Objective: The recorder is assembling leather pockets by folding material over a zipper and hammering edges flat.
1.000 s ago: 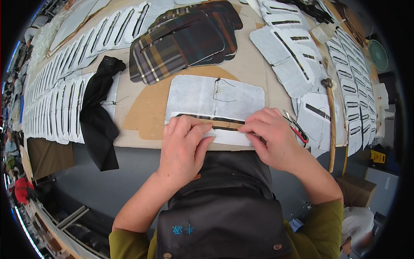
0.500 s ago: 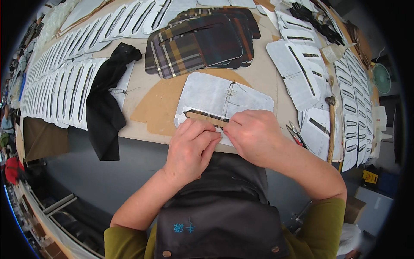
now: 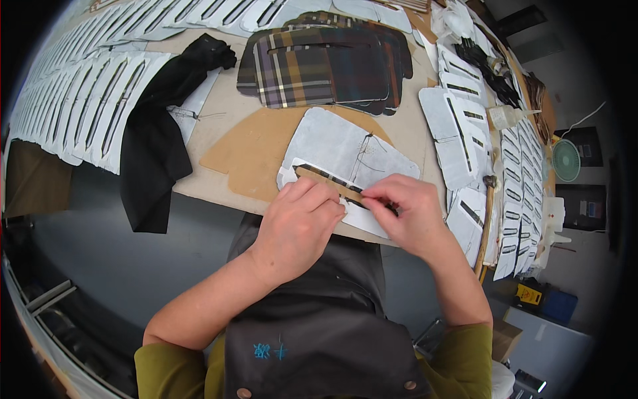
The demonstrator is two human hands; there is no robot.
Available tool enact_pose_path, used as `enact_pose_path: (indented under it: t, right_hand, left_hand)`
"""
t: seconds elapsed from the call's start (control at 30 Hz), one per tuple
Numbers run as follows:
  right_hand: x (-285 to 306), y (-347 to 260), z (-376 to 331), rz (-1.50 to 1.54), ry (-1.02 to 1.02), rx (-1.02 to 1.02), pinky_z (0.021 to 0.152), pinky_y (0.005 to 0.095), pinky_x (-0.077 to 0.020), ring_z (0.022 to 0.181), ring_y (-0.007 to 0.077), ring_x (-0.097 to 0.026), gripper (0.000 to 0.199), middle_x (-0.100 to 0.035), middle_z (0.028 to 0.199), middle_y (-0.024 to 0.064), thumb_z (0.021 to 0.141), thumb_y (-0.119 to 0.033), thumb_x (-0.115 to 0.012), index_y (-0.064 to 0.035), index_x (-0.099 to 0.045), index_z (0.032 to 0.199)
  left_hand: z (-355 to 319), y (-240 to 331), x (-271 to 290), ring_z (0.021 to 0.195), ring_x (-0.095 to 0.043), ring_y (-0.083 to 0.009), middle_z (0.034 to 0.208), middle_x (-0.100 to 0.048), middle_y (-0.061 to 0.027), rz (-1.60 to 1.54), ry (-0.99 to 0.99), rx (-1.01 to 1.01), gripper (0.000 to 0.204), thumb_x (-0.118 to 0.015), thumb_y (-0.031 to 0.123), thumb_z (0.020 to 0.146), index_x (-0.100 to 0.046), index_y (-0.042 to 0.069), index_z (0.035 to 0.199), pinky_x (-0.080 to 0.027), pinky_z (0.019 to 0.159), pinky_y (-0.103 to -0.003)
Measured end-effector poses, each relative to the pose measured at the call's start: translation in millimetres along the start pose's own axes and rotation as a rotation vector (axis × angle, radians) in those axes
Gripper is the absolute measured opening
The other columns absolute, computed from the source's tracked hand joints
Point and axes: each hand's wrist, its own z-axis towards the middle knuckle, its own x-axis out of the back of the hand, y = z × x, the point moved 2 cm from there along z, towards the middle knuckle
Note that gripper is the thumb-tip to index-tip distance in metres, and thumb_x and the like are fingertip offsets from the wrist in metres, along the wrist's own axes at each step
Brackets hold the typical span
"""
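The pale panel [image 3: 320,143] lies at the near edge of the surface [image 3: 219,100], partly over a tan sheet [image 3: 242,149]. The right hand [image 3: 413,209] pinches the dark edging at its slot; the left hand [image 3: 299,219] rests bent fingers on it, though whether it grips I can't tell. Over to the right is a whitish nozzle bottle [image 3: 503,118], its contents indistinct.

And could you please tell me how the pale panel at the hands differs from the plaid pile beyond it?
The pale panel shows a grey-white face, while the plaid pile shows dark checks. The left hand and right hand touch the pale panel; neither touches the plaid pile. Both have rounded corners and lie on the table.
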Motion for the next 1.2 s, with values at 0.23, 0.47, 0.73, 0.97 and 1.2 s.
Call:
enact_pose_path:
  t: [0.23,0.47,0.73,0.97,1.2]
  right_hand:
    - [-9,-13,14,-0.205,-0.065,0.28,0.057,0.0365,-0.0515,0.069,0.0251,-0.066,0.011,-0.066,0.077,0.0052,0.076,-0.008,-0.079,-0.0074,-0.071,0.083]
    - [-16,-9,13,-0.205,-0.072,0.261,0.057,0.0357,-0.0518,0.069,0.0251,-0.066,0.01,-0.066,0.078,0.0061,0.075,-0.006,-0.077,-0.0069,-0.067,0.078]
    - [-16,-3,-3,0.196,0.039,-0.043,0.059,0.0334,-0.0519,0.073,0.0254,-0.066,0.014,-0.067,0.083,0.0081,0.077,0.002,-0.073,-0.0047,-0.073,0.089]
    - [-26,-18,-23,-0.115,-0.049,0.132,0.086,0.0407,-0.0482,0.1,0.0317,-0.059,0.034,-0.062,0.109,0.013,0.079,0.002,-0.071,-0.0042,-0.069,0.112]
    - [-3,6,-36,0.086,0.086,-0.064,0.085,0.0393,-0.0473,0.097,0.0312,-0.062,0.038,-0.065,0.105,0.0098,0.077,0.002,-0.075,-0.0056,-0.068,0.113]
  left_hand:
    - [0,-2,-1,0.089,-0.06,-0.0277,0.096,-0.066,-0.0068,-0.009,0.004,0.0,0.012,-0.077,0.0,0.077,-0.071,0.002,0.087,-0.051,0.077,-0.038]
    - [2,0,0,0.091,-0.059,-0.0286,0.097,-0.066,-0.0074,0.002,-0.03,0.005,0.012,-0.076,-0.001,0.077,-0.071,0.002,0.088,-0.051,0.078,-0.038]
    - [2,0,1,0.092,-0.059,-0.0295,0.1,-0.067,-0.0075,-0.005,-0.026,0.024,0.011,-0.076,0.0,0.079,-0.071,0.002,0.088,-0.05,0.08,-0.039]
    - [1,0,0,0.092,-0.059,-0.0296,0.102,-0.068,-0.0067,0.068,-0.04,-0.015,0.009,-0.076,0.002,0.079,-0.071,0.002,0.087,-0.049,0.08,-0.039]
    - [6,9,0,0.091,-0.056,-0.0281,0.097,-0.063,-0.0054,0.175,-0.159,0.017,0.024,-0.074,0.007,0.083,-0.072,0.009,0.107,-0.045,0.081,-0.04]
